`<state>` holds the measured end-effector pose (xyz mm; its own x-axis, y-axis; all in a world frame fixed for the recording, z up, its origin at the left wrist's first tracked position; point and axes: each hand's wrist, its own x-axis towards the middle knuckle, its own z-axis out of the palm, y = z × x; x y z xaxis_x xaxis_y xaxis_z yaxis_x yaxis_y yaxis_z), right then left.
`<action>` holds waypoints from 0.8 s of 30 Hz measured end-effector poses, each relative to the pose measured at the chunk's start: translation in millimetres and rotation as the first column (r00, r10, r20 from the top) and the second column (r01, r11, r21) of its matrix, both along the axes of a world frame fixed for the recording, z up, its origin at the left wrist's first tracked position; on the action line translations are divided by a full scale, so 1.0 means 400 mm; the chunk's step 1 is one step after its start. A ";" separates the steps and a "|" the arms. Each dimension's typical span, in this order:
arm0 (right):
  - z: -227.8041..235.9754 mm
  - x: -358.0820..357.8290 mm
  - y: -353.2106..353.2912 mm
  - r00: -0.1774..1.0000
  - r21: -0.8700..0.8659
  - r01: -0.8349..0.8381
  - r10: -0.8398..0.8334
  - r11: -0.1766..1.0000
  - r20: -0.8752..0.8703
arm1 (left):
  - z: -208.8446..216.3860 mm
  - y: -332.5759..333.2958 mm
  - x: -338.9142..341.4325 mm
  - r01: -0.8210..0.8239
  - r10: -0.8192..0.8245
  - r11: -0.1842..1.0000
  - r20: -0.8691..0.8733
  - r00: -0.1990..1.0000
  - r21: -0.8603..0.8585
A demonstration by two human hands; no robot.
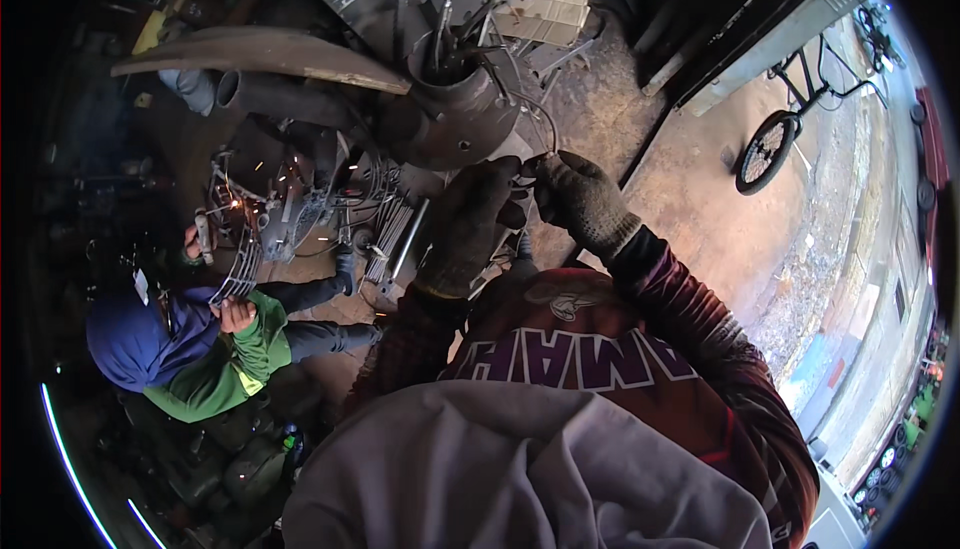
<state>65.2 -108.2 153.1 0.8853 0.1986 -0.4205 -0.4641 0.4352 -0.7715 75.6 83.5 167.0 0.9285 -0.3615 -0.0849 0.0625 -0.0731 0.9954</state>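
Both my hands wear dark, dirty work gloves and meet in front of my chest. My right hand point(583, 201) is closed in a pinch on a thin curved metal rod point(551, 121), which arcs up and left from the fingers. My left hand point(468, 227) is beside it, fingers bent toward the right fingertips. A small pale bit shows between the two hands, too small to name. What the left fingers hold is hidden. Just beyond my hands stands a dark round metal drum point(450, 121) with rods and tools standing in its top.
At left a co-worker in a green top and blue head covering point(135, 334) holds a curved wire grille point(243, 267) among sparks. Metal bars point(390, 234) lie between us. A curved metal plate point(265, 57) and cardboard point(548, 7) are beyond; a bicycle point(775, 144) stands right.
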 end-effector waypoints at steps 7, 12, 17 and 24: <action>-0.070 -0.017 -0.007 0.977 -0.256 -0.211 0.207 0.943 -0.045 | -0.073 0.134 0.033 -0.177 0.159 0.973 0.124 0.979 0.149; -0.100 -0.030 0.005 0.970 -0.266 -0.240 0.222 0.934 -0.096 | -0.190 0.256 0.085 -0.231 0.242 0.967 -0.115 0.963 0.108; -0.119 -0.018 0.014 0.974 -0.272 -0.214 0.182 0.938 -0.138 | -0.184 0.293 0.143 -0.223 0.229 0.973 -0.344 0.911 0.056; -0.107 -0.018 0.044 0.971 -0.287 -0.204 0.158 0.936 -0.177 | -0.109 0.329 0.237 -0.159 0.208 0.968 -0.265 0.942 0.193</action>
